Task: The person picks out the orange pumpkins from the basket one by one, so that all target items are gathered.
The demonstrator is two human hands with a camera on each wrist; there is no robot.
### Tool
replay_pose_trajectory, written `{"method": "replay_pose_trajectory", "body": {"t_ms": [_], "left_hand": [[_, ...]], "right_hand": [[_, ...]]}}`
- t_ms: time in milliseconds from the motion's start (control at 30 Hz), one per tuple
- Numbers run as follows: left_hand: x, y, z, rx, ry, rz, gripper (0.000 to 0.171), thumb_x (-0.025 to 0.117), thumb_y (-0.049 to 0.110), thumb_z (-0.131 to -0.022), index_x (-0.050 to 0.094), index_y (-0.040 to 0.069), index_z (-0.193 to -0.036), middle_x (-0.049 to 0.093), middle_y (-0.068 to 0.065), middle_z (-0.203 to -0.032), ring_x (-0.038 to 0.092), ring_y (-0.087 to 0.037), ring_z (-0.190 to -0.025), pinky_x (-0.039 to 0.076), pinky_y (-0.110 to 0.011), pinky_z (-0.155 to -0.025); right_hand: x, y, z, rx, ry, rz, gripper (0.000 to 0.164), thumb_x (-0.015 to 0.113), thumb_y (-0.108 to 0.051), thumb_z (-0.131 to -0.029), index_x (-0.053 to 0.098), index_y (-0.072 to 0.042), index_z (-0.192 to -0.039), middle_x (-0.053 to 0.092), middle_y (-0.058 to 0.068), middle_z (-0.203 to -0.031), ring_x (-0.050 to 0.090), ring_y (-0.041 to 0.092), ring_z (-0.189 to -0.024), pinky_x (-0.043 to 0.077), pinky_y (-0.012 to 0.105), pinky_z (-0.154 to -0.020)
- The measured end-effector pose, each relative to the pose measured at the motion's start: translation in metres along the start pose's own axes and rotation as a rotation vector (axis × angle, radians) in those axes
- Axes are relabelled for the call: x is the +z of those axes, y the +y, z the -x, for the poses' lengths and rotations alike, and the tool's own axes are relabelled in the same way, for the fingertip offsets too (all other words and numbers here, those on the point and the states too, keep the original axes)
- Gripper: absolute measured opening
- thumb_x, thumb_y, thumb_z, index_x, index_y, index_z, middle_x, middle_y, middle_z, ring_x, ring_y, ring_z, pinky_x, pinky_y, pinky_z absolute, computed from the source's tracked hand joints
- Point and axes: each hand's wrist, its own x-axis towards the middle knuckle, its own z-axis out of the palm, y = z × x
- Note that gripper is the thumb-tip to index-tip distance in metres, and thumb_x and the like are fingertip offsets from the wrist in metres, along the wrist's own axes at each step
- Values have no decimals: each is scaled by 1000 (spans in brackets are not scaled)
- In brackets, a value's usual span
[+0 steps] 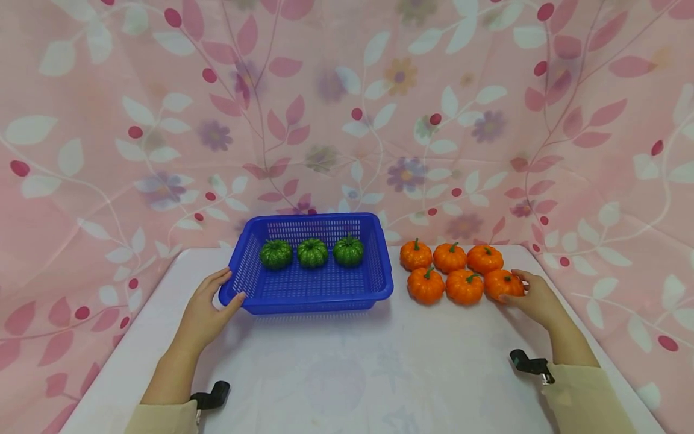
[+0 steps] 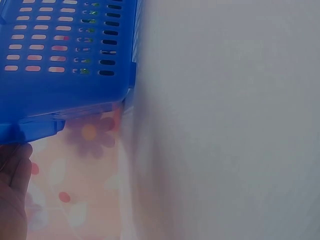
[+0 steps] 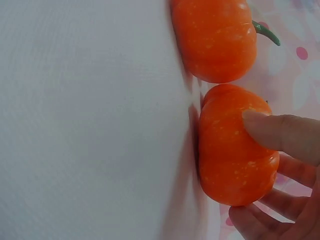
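A blue plastic basket [image 1: 314,304] with slotted walls stands on the table, holding three small green pumpkins [image 1: 312,253] in a row along its back. At its left end, my left hand [image 1: 208,313] holds the rim near the front corner; in the left wrist view the fingertips [image 2: 24,150] meet the underside of that rim. My right hand [image 1: 537,298] grips the front right orange pumpkin [image 3: 235,155] of a group, thumb on its near side and fingers around the outer side. That pumpkin sits on the table beside another orange pumpkin [image 3: 217,40] with a green stem.
Several orange pumpkins [image 1: 425,286] stand in two rows right of the basket. A white cloth covers the table [image 1: 336,374]. Pink flowered fabric [image 1: 336,120] hangs behind and at both sides. Black wrist cameras [image 1: 211,396] project from both sleeves.
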Motion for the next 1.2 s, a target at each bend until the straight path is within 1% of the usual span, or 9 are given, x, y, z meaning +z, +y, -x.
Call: {"method": "replay_pose_trajectory", "body": {"t_ms": [233, 467, 667, 833, 933, 1033, 1133, 1200], "left_hand": [[2, 1, -1, -4, -12, -10, 64, 75, 27, -90, 52, -6, -140, 46, -19, -149, 40, -46, -138, 34, -67, -107], [2, 1, -2, -5, -19, -17, 65, 73, 31, -92, 52, -6, -141, 46, -20, -149, 39, -46, -138, 34, -67, -107], [3, 1, -2, -3, -22, -13, 65, 74, 30, -91, 52, -7, -140, 46, -21, -149, 39, -47, -138, 34, -67, -107], [3, 0, -3, 10, -17, -10, 65, 74, 30, -92, 51, -6, -140, 46, -21, -149, 39, -46, -138, 34, -67, -107], [3, -1, -2, 7, -10, -12, 65, 73, 32, -92, 52, -7, -140, 45, -21, -149, 39, -47, -137, 34, -67, -106], [2, -1, -1, -5, 3, -22, 67, 73, 36, -92, 52, -5, -140, 45, -20, -149, 40, -46, -137, 35, -68, -105], [0, -1, 1, -7, 13, -41, 67, 73, 39, -92, 54, -4, -139, 46, -19, -149, 40, -46, -137, 36, -68, -104], [-4, -1, 3, 0, 18, -59, 65, 72, 39, -92, 54, -3, -139, 46, -19, -148, 41, -46, -136, 36, -68, -104]], "right_hand": [[1, 3, 0, 24, -24, 0, 84, 77, -27, -88, 32, 13, -146, 37, 42, -139, 41, 59, -120, 40, 71, -99], [2, 4, 1, 31, -21, -12, 85, 78, -27, -87, 32, 12, -147, 37, 42, -139, 41, 58, -120, 42, 69, -98], [3, 1, 4, 27, -16, -26, 84, 78, -25, -88, 31, 13, -147, 37, 42, -139, 41, 59, -120, 43, 69, -98], [4, 0, 4, 28, -9, -25, 84, 78, -25, -87, 31, 12, -147, 35, 43, -139, 39, 60, -121, 40, 71, -99], [4, 0, 4, 14, -2, -7, 87, 79, -28, -86, 31, 11, -147, 35, 43, -139, 38, 61, -121, 39, 72, -98], [1, 0, 5, -26, 21, 29, 86, 79, -31, -86, 33, 11, -146, 36, 43, -139, 39, 62, -120, 40, 73, -96], [-6, -1, 8, -74, 54, 77, 79, 76, -31, -89, 37, 10, -144, 38, 44, -137, 43, 61, -115, 41, 74, -93], [-11, -3, 12, -92, 77, 105, 74, 74, -31, -90, 41, 9, -143, 39, 43, -136, 46, 60, -111, 43, 73, -91]]}}
